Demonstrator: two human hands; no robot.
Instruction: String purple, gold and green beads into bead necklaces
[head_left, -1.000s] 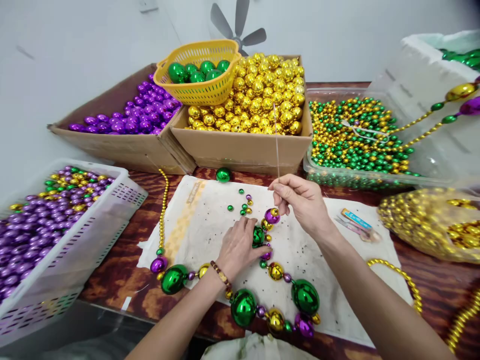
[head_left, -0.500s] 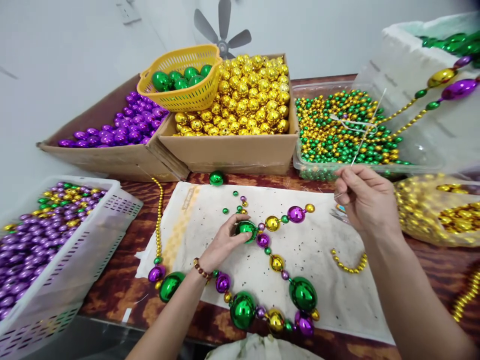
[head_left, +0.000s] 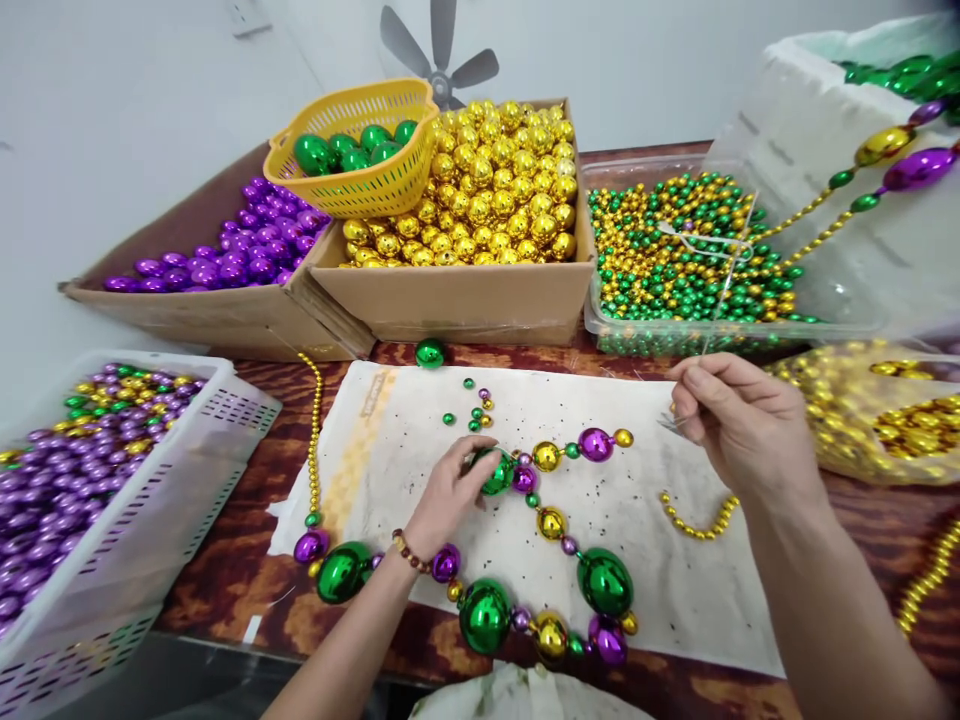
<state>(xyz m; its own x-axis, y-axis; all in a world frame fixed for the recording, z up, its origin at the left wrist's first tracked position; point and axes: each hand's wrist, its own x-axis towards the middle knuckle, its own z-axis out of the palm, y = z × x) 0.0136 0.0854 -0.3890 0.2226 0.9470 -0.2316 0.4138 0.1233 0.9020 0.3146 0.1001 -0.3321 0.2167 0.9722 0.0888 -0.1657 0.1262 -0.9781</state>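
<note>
My left hand (head_left: 450, 490), wearing a beaded bracelet (head_left: 412, 553), curls its thumb and fingers around a large green bead (head_left: 498, 474). That bead lies next to a bead string in green, gold and purple, with a purple bead (head_left: 596, 444) near its upper end; the string loops over the white cloth (head_left: 675, 590). To the right, raised above the cloth, my right hand (head_left: 742, 415) pinches a long thin needle (head_left: 724, 300) that points upward. Silver metal tips (head_left: 671, 425) show beneath its fingers; the rest of that tool is hidden.
Behind the cloth stand cardboard boxes of purple beads (head_left: 240, 250) and gold beads (head_left: 495, 190), a yellow basket (head_left: 349, 195) and a clear tub (head_left: 675, 325). A white crate (head_left: 217, 410) is at left, a gold bead bag (head_left: 840, 400) at right. A short gold strand (head_left: 697, 530) lies on the cloth.
My right hand has shifted slightly right and down with the needle. My left hand still holds the green bead, now slightly lower, and the upper end of the bead string has moved down a little.
</note>
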